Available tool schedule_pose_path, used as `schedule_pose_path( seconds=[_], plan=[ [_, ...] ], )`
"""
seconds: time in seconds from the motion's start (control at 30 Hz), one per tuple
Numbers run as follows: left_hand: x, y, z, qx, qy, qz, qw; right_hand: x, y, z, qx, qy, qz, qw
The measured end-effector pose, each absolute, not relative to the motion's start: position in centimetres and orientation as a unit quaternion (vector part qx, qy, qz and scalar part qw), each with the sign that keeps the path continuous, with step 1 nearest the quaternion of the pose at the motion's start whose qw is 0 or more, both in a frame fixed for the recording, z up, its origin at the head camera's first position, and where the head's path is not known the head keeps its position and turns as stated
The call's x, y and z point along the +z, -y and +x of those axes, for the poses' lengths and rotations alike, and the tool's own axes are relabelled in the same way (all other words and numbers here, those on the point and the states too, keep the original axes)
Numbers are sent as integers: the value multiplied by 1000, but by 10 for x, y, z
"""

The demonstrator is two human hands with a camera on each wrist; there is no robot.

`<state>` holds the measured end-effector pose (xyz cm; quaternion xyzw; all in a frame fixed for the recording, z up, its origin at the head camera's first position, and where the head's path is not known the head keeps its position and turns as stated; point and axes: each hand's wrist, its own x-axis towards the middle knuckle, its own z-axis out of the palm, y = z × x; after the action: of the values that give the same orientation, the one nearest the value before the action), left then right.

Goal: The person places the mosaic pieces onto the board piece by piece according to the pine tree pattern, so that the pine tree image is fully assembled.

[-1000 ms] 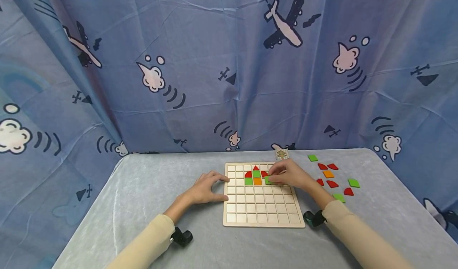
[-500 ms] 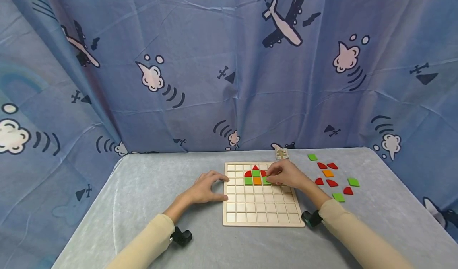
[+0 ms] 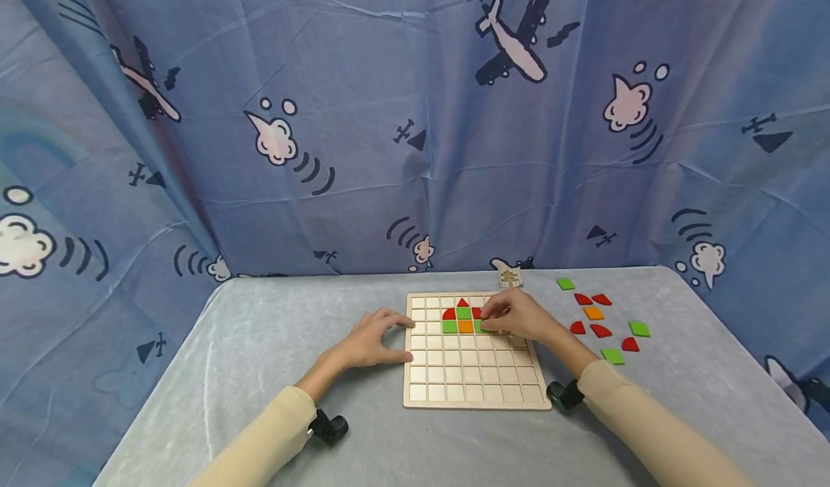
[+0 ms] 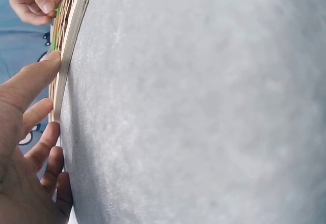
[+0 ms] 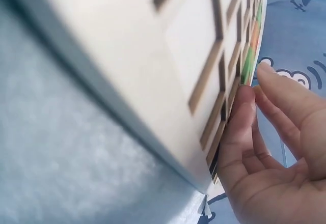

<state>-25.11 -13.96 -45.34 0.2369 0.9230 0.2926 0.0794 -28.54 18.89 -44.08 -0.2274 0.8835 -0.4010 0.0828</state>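
Observation:
A wooden grid board lies on the table, with red, green and orange pieces in its upper cells. My left hand is at its left edge, thumb and fingers spread; in the left wrist view the fingertips of that hand touch the board's side. My right hand is over the upper right cells, thumb and fingers bent at a green square beside the orange square. In the right wrist view the right hand has its fingertips at the green piece, partly hidden.
Right of the board lie loose green squares, red quarter-round pieces and an orange square. A small patterned card lies behind the board. A blue printed curtain hangs behind the grey-covered table.
My right hand has shifted slightly left, bringing the green square closer beside the orange one. Over the last half second the right hand has hardly moved. My left hand stays at the board's edge.

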Motion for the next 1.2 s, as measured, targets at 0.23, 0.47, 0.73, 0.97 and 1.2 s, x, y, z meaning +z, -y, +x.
schedule_pose_path(
  seconds=[0.23,0.47,0.73,0.97,1.2],
  plan=[
    [-453,139,-251,289,-925,234,82,-435,-198,-284,-411,-881,-218,86],
    [-450,138,-250,293,-923,232,87,-427,-215,-282,-426,-879,-183,108],
    [-449,139,-250,292,-924,231,87,-426,-237,-280,-436,-876,-183,96],
    [-451,140,-250,290,-925,232,84,-421,-254,-274,-432,-881,-159,113],
    [-451,139,-251,291,-924,233,86,-421,-272,-268,-409,-893,-148,115]
  ],
)
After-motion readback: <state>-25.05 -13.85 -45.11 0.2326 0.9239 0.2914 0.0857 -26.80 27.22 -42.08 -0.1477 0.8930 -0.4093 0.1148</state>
